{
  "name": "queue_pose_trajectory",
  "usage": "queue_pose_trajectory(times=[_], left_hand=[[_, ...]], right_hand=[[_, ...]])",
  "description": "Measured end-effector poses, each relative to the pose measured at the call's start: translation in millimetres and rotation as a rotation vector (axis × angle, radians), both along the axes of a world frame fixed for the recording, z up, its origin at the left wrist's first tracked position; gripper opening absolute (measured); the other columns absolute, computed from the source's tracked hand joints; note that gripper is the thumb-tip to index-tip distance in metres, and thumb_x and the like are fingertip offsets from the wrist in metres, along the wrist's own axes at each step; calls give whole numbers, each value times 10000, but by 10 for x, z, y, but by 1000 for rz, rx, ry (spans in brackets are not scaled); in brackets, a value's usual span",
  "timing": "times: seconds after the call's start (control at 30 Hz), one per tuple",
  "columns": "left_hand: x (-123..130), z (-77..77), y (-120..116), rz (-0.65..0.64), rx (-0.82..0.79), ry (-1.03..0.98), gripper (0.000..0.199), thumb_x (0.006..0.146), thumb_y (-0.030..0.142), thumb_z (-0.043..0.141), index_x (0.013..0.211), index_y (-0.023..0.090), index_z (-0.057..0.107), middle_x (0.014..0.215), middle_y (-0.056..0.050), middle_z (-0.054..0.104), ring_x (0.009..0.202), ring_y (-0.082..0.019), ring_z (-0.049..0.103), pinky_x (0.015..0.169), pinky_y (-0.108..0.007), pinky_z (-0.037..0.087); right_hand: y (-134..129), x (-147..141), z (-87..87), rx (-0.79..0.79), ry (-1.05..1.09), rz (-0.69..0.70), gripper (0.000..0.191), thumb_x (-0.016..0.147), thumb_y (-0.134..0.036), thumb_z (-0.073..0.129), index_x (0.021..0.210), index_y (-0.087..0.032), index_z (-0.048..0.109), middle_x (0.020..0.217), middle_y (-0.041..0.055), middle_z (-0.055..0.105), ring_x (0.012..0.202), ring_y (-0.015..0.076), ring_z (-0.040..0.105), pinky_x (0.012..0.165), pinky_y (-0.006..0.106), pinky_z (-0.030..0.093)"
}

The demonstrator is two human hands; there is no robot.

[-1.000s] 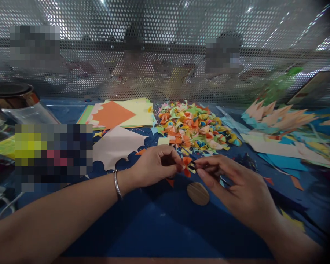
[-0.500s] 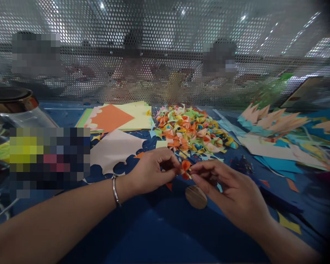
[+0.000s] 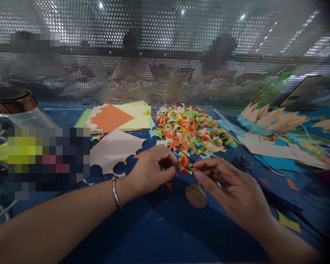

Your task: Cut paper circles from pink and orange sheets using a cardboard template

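Note:
Between my two hands is a small orange paper flower (image 3: 184, 163). My left hand (image 3: 154, 169), with a silver bangle at the wrist, pinches its left side with thumb and fingertips. On the other side, my right hand (image 3: 231, 187) has thumb and forefinger closed on a small, pale bit at the flower's right edge, too small to name. A round wooden disc (image 3: 196, 196) lies on the blue table just below the hands. Beyond them rises a heap of small folded paper flowers (image 3: 195, 132) in orange, yellow, green and blue.
Left of the heap lie stacked coloured paper sheets (image 3: 137, 119) and a pale sheet with scalloped cut-outs (image 3: 118, 148). A lidded jar (image 3: 13, 106) stands far left. Pointed peach paper pieces (image 3: 269, 119) and blue scraps (image 3: 277, 165) lie right. Perforated metal screen (image 3: 165, 80) behind; people beyond.
The orange flower has shifted slightly up and left between my fingers. My right fingertips have drawn a little away from it; the left hand stays nearly where it was.

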State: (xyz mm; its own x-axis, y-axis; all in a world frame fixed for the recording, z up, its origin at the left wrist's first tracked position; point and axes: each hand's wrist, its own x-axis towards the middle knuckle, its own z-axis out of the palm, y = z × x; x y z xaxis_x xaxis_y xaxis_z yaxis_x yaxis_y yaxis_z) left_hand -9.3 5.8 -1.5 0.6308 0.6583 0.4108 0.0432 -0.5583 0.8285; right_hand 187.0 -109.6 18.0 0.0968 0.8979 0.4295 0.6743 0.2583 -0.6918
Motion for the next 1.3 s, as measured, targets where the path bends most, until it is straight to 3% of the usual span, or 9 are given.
queue_pose_trajectory(times=[0.27,0.53,1.3], left_hand=[[-24,41,-27,-15,110,-44,88,833,159,642,775,222,659,848,-30,740,797,-141,682,742,-292,569],[-25,33,-28,-74,152,-33,81,848,135,647,817,209,661,879,-43,754,828,-152,701,776,-303,569],[1,-4,-93,-51,213,38,115,820,121,611,761,207,658,807,-41,706,757,-136,648,656,-263,530]], right_hand=[[28,47,-80,-94,150,4,310,993,-528,690,1051,-229,747,682,-9,693,535,128,632,514,225,562],[22,43,-98,-197,233,39,352,965,-569,713,979,-219,745,681,-5,671,554,131,616,498,226,532],[57,18,-62,-137,69,70,210,954,-426,694,876,-236,738,716,4,731,578,138,674,543,236,548]])
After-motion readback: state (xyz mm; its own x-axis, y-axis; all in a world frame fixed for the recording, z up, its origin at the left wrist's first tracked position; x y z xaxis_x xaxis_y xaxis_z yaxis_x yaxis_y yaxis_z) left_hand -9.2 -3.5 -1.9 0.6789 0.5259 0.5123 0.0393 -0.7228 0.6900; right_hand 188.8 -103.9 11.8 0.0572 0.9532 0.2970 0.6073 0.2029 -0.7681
